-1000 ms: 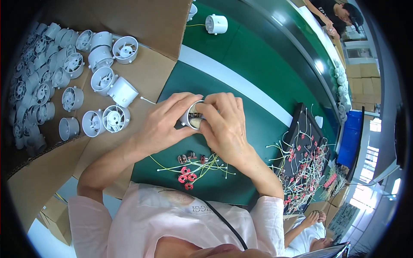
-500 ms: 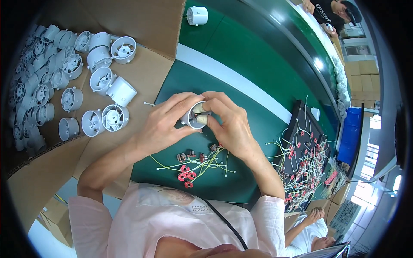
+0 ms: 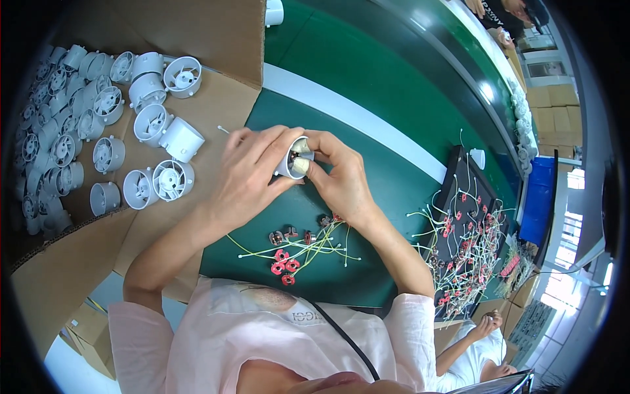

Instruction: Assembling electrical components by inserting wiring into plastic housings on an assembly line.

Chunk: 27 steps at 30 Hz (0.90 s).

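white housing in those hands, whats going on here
The person's left hand holds the white housing, while the right hand's thumb and a finger reach into its open end. A dark part shows between these fingers; whether they grip it is unclear. Small wired parts, some red, lie on the green table. At left, other housings lie in a cardboard box; at right, a black tray holds more wired parts.

Bright light leaves glare at right, with bent, blackened fisheye edges.

Smooth white plastic housings (image 3: 182, 140), matt cardboard box (image 3: 223, 98) (rough-edged) — smooth green belt (image 3: 341, 65), creased cloth shirt (image 3: 230, 338)
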Tool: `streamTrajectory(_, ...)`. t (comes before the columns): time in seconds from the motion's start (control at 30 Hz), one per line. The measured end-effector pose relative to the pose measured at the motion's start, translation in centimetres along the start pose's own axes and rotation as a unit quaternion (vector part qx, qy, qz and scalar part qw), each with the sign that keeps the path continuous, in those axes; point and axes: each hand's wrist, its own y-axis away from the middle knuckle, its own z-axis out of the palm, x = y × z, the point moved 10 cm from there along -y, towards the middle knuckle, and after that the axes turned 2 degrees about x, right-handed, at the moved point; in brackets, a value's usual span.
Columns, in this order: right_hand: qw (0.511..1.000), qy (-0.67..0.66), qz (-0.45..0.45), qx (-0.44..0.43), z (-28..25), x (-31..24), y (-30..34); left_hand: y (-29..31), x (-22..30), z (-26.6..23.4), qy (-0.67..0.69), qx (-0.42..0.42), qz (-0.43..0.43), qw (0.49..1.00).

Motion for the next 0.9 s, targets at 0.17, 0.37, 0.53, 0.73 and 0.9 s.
streamTrajectory(0.17,0.985,0.147,0.021,0.091,-8.8,2.7,-4.7,-1.7,-1.4,-5.6,-0.357,-0.034,-0.053,0.932)
streamTrajectory(0.37,0.924,0.332,-0.088,0.17,-14.2,2.6,-4.2,0.9,-7.0,-5.4,-0.353,-0.133,-0.169,0.911)
streamTrajectory(0.53,0.909,0.332,0.138,-0.212,-3.7,2.1,3.7,-1.3,-1.1,-4.2,-0.281,-0.08,0.006,0.956)
streamTrajectory(0.73,0.91,0.322,0.096,-0.245,-1.6,2.5,5.7,-0.3,1.7,-0.2,-0.055,-0.098,0.059,0.992)
streamTrajectory(0.9,0.957,0.189,0.13,-0.177,-4.8,-0.5,5.0,0.8,1.5,1.3,0.148,-0.132,-0.003,0.98)
